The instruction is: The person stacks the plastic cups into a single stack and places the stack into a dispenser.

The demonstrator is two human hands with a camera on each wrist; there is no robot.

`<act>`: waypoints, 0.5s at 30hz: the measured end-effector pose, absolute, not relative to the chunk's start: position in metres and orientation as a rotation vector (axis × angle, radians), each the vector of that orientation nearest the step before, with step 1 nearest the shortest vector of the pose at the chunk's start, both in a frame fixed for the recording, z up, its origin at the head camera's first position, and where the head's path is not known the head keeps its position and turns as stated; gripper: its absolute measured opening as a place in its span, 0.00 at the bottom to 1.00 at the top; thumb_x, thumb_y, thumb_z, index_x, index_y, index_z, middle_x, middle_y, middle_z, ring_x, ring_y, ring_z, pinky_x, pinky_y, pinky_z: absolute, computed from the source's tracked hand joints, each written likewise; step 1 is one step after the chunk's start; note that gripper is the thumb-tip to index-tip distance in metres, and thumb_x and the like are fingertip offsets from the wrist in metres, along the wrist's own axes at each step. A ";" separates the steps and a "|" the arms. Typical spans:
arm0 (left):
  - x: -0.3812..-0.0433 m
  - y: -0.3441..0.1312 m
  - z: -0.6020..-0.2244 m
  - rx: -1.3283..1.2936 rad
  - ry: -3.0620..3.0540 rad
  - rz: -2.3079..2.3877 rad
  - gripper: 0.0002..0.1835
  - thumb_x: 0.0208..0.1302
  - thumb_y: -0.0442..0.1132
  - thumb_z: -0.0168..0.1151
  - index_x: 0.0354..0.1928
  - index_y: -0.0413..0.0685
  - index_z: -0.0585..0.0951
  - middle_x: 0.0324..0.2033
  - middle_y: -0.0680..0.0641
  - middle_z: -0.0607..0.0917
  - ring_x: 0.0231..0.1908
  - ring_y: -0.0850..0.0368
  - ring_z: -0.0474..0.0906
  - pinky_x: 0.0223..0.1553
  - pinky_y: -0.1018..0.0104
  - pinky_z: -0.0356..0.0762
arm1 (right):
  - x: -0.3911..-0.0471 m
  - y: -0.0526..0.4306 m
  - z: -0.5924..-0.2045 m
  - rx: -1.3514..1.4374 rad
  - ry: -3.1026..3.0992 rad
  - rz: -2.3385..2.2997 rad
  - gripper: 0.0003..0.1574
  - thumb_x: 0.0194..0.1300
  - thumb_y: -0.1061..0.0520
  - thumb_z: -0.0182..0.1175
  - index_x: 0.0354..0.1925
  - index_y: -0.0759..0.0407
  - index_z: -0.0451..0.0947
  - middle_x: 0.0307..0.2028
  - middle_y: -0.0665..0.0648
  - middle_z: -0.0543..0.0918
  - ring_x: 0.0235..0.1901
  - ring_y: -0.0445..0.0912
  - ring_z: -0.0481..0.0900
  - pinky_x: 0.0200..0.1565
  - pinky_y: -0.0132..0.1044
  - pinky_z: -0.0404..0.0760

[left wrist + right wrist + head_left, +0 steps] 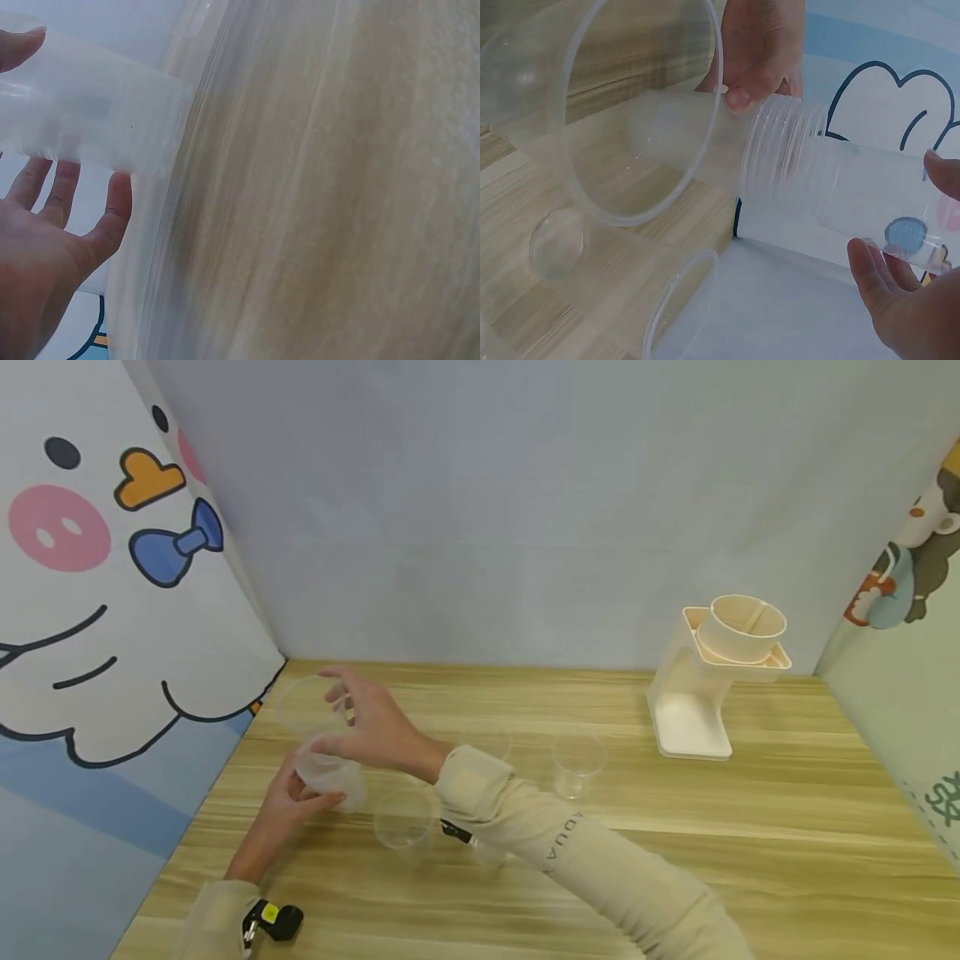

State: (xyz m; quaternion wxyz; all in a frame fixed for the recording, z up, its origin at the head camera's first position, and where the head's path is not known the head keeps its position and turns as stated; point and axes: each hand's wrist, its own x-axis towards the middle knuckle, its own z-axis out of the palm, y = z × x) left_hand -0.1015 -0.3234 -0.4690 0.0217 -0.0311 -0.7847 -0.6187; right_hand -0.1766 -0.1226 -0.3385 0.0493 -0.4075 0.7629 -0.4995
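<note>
My left hand (288, 802) grips a stack of nested clear plastic cups (347, 789) at the left of the table, thumb on one side and fingers on the other. The layered rims (780, 154) show in the right wrist view. Above the stack, my right hand (378, 727) holds a single clear cup (877, 195) between thumb and fingers. Its near end meets the stacked rims. In the left wrist view, the frosted-looking stack (112, 112) lies between thumb and fingertips.
Separate clear cups stand on the wooden table, one (403, 820) near the stack and another (579, 760) farther right. A black-handled item (456, 832) lies partly behind my right sleeve. A cream stand with a round cup-shaped holder (738, 631) is at the back right.
</note>
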 end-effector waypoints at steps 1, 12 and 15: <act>-0.101 -0.324 -0.469 -0.097 -2.432 -1.916 0.42 0.58 0.29 0.65 0.70 0.56 0.56 0.57 0.55 0.69 0.54 0.66 0.68 0.48 0.75 0.70 | -0.177 -0.124 -0.340 -1.244 2.325 -1.520 0.50 0.51 0.57 0.72 0.67 0.57 0.57 0.51 0.60 0.76 0.47 0.47 0.77 0.42 0.24 0.74; -0.102 -0.323 -0.469 -0.107 -2.418 -1.949 0.38 0.59 0.30 0.64 0.68 0.57 0.58 0.60 0.56 0.67 0.57 0.68 0.66 0.49 0.75 0.71 | -0.177 -0.133 -0.355 -1.211 2.308 -1.436 0.48 0.54 0.55 0.70 0.68 0.56 0.56 0.52 0.58 0.75 0.47 0.44 0.74 0.43 0.27 0.74; -0.102 -0.323 -0.469 -0.111 -2.411 -1.954 0.37 0.59 0.30 0.64 0.68 0.56 0.59 0.61 0.57 0.66 0.58 0.68 0.65 0.49 0.75 0.71 | -0.175 -0.135 -0.357 -1.207 2.323 -1.386 0.49 0.54 0.54 0.70 0.67 0.58 0.56 0.52 0.59 0.75 0.48 0.45 0.74 0.43 0.27 0.73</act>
